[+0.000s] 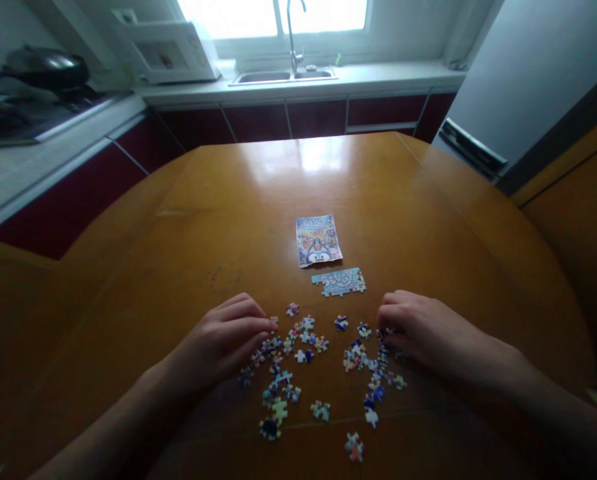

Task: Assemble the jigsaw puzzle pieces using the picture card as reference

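Note:
Loose puzzle pieces [281, 380] lie scattered on the wooden table in two rough groups. My left hand [233, 330] is over the left group, its fingertips pinched at a small piece [274, 321]. At the right group's edge, my right hand [411, 327] has its fingers curled down beside a dark piece [381, 335]; what they hold, if anything, is hidden. Beyond the pieces lies a joined strip of puzzle [340, 282] with pale blue lettering. Just behind that strip rests a printed picture sheet [318, 241], flat on the table.
The wooden table [228, 213] has a rounded outline. Behind it stands a counter with a sink [263, 77] and a white microwave [168, 53]. A dark pan [46, 67] sits on the stove at the left, and a refrigerator [533, 73] stands at the right.

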The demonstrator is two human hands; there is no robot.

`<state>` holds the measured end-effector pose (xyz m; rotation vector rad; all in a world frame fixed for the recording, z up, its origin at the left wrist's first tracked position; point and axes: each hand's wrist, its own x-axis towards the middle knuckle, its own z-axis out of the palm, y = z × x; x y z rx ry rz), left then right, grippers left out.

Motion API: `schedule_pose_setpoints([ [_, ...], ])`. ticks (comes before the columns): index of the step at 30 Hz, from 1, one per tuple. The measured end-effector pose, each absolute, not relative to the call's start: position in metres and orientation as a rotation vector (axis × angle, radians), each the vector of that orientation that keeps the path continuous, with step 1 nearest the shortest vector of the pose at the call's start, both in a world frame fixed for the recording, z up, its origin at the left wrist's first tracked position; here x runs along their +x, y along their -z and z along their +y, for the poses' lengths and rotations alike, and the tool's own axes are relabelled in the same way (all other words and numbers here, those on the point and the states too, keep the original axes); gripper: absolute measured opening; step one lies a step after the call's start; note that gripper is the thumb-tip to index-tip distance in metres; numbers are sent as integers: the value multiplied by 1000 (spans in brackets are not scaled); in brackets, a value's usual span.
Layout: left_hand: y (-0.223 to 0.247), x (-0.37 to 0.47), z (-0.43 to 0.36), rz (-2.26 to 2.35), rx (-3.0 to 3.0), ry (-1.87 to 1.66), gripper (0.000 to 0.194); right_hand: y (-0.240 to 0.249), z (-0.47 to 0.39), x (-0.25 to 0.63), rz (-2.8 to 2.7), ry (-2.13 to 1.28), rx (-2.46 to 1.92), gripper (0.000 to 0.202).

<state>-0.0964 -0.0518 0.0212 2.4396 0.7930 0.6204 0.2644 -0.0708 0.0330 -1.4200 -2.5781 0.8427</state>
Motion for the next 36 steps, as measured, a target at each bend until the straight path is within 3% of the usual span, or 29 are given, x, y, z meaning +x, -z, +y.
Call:
schedule_pose_setpoints([
  [21,-14,-92,-54,913,2410,-563,17,-19,-63,281,-2633,-767,-1439,6],
  [28,-9,-90,-56,1043,2374,-665,18,-25,-62,277,-2462,-658,-1503,22],
  [36,-9,-86,-57,1013,2450,-558,21,-32,-63,269,-2216,-681,-1499,27],
])
